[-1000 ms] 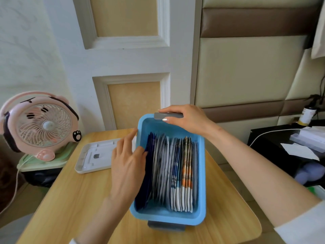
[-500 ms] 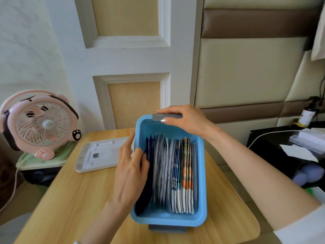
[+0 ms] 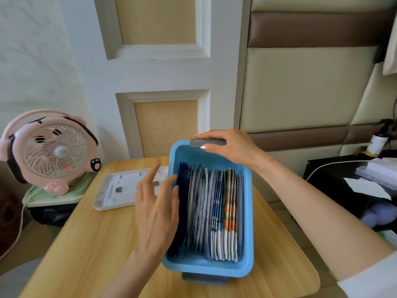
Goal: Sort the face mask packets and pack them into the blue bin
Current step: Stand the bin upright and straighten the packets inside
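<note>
I count one blue bin (image 3: 206, 268) with two grey latches, a far latch (image 3: 211, 142) and a near latch (image 3: 204, 278). The face mask packets (image 3: 206, 211) stand too tight for me to count; I see four colour groups. One white lid (image 3: 116, 194), one pink fan (image 3: 51, 153), one table (image 3: 86, 244), and my two hands, left hand (image 3: 156, 211) and right hand (image 3: 232, 147).

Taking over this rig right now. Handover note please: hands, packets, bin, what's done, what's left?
Left hand: open, fingers straight by the left wall of the blue bin, holding nothing.
Right hand: grips the grey handle at the bin's far end.
Done: face mask packets stand on edge in the bin, grouped by colour; none loose on the table.
Left: probably only closing up; a white tray lies beside the bin.
</note>
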A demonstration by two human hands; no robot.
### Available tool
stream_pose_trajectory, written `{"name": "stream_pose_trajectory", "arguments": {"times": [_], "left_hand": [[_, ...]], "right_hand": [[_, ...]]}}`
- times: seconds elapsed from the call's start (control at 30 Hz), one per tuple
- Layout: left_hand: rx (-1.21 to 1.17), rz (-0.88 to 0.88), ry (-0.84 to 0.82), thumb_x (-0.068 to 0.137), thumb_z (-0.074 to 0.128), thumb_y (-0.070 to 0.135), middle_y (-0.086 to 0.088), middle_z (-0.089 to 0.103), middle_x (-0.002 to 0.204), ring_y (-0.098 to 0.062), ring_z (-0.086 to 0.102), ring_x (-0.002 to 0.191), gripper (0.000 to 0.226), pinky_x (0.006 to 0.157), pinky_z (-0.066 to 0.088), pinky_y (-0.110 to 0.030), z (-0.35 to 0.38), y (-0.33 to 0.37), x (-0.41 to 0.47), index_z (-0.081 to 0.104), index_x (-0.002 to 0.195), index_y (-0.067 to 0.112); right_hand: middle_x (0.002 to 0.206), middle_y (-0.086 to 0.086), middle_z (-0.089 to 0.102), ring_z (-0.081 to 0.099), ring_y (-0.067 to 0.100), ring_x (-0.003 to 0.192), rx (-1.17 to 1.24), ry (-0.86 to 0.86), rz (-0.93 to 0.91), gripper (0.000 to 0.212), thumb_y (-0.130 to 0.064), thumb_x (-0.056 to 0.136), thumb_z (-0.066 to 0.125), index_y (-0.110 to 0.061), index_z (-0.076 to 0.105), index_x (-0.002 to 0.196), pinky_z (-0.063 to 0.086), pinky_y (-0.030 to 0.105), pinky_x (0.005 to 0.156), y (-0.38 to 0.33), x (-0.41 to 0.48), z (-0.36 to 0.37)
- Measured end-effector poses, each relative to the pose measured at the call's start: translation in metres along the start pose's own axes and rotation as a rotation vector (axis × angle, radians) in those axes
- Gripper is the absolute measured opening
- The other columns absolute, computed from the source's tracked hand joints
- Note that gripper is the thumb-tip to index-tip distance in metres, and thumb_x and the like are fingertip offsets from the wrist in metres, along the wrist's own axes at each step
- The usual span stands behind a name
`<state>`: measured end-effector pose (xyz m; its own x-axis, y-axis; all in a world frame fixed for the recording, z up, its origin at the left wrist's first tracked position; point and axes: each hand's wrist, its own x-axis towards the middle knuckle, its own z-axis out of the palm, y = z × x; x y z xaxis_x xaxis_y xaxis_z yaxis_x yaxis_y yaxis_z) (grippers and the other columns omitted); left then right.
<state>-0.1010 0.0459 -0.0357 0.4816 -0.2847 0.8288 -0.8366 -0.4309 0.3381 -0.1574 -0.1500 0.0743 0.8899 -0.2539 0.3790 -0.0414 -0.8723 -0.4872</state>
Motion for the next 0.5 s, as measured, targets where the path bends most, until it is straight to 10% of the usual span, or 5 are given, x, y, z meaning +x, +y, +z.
{"name": "stream_pose_trajectory", "arguments": {"times": [0.1,0.2,0.33,0.5], "left_hand": [[-0.044,-0.038,0.13,0.093,0.038,0.021,-0.02,0.035,0.143,-0.027,0.033,0.13,0.041,0.11,0.021,-0.028,-0.005,0.003,-0.012,0.041,0.13,0.005],[0.018,-0.074,-0.099,0.095,0.027,0.036,-0.01,0.027,0.151,-0.021,0.03,0.135,0.052,0.108,0.027,-0.038,-0.001,0.005,-0.021,0.025,0.143,0.014],[-0.447,-0.399,-0.283,0.088,0.031,0.054,0.017,0.036,0.139,0.016,0.037,0.119,0.055,0.099,0.033,-0.012,-0.003,0.005,-0.025,0.026,0.138,0.031],[-0.865,-0.73,-0.415,0.088,0.046,0.049,0.005,0.06,0.108,-0.007,0.06,0.096,0.03,0.081,0.049,-0.029,-0.013,0.006,-0.029,0.048,0.11,0.029]], "right_hand": [[0.121,-0.023,0.061,0.054,0.005,0.113,-0.002,0.004,-0.009,0.031,-0.046,0.087,0.058,-0.048,0.058,0.118,0.045,0.038,0.098,0.0,0.0,0.001],[0.121,-0.023,0.061,0.054,0.005,0.113,-0.007,0.006,-0.012,0.031,-0.046,0.087,0.058,-0.049,0.058,0.117,0.045,0.037,0.098,-0.001,0.0,0.0],[0.122,-0.023,0.061,0.054,0.005,0.113,0.012,0.005,-0.014,0.031,-0.046,0.087,0.058,-0.05,0.057,0.118,0.045,0.038,0.097,0.001,-0.002,0.0],[0.121,-0.023,0.061,0.054,0.006,0.114,0.015,-0.005,-0.014,0.031,-0.047,0.086,0.059,-0.049,0.058,0.117,0.044,0.039,0.098,0.001,0.002,0.0]]}}
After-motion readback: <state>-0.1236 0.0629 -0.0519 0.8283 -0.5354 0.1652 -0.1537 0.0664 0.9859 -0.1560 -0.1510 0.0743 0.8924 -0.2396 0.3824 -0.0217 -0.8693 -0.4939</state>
